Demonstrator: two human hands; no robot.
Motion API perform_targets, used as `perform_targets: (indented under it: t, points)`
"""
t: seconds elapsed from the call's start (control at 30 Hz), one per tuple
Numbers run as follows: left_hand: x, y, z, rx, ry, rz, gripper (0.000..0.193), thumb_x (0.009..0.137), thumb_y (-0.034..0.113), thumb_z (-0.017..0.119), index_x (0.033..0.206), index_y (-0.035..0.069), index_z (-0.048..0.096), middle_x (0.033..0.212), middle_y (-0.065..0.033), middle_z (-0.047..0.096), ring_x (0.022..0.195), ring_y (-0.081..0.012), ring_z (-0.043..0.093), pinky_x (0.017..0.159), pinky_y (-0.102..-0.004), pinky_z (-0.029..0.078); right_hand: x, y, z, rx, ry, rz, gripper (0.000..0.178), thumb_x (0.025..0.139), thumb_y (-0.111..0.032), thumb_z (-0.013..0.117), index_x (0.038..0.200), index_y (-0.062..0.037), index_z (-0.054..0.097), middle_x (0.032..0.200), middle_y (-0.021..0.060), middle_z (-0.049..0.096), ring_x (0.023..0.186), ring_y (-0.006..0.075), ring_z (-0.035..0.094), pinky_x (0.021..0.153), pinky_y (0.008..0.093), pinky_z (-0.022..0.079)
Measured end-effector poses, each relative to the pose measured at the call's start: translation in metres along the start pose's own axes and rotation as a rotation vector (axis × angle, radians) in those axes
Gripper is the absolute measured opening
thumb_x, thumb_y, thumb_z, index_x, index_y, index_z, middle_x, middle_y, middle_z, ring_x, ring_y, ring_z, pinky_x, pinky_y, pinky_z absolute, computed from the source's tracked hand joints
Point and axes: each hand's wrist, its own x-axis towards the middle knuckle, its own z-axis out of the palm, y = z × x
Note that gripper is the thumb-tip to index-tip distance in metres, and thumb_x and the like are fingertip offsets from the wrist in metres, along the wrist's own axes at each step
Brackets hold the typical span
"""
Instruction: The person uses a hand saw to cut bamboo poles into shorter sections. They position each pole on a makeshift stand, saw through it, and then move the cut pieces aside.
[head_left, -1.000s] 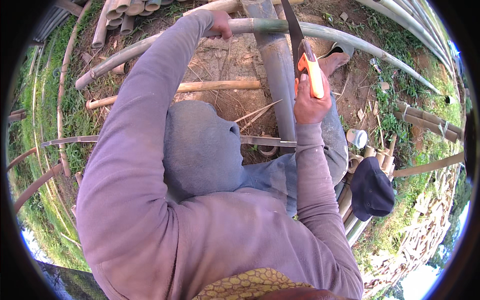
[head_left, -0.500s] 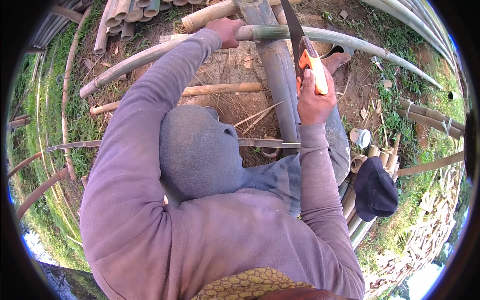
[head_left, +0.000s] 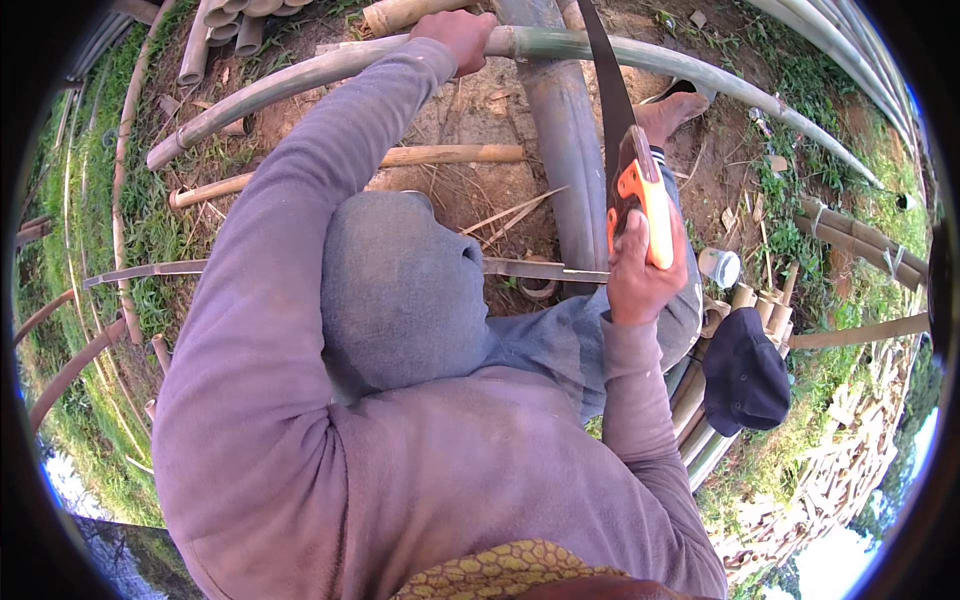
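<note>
Fingers of the right hand (head_left: 648, 275) held an orange-handled handsaw (head_left: 637, 155); the left hand (head_left: 460, 40) apparently clasped a bamboo pole (head_left: 555, 43) across a thicker culm (head_left: 570, 140); loosening risked the pole rolling.

The left hand (head_left: 457, 42) grips a long bamboo pole (head_left: 580, 45) lying across a thicker bamboo trunk (head_left: 566, 140), and the right hand (head_left: 648, 270) holds an orange-handled saw (head_left: 632, 150), its dark blade (head_left: 607, 75) overlapping the pole from this angle, with a white tub (head_left: 718, 267) and a dark hat (head_left: 745, 370) to the right.
</note>
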Motion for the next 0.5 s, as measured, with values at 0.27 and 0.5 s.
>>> perform_targets:
  t: [0.27,0.5]
  points:
    - [0.014,-0.004,-0.012,-0.028,-0.047,0.038,0.039,0.085,0.027,0.075,0.121,0.014,0.068,0.120,-0.0136,0.076,0.115,-0.0356,0.071,0.098,-0.0502,0.057,0.050,0.005,0.034,-0.071,0.036,-0.193,0.036,0.101,-0.008,0.073,0.133,0.0065,0.066,0.117,0.0124,0.075,0.106,0.0156,0.070,0.091,0.0307,0.057]
    - [0.013,-0.012,-0.003,-0.086,-0.080,0.057,0.044,0.081,0.029,0.079,0.120,0.012,0.070,0.117,-0.0149,0.076,0.114,-0.0367,0.071,0.099,-0.0498,0.057,-0.033,-0.002,-0.019,0.074,0.009,0.046,0.039,0.102,-0.005,0.070,0.137,0.0092,0.061,0.128,0.0165,0.070,0.114,0.0189,0.068,0.093,0.0321,0.058]
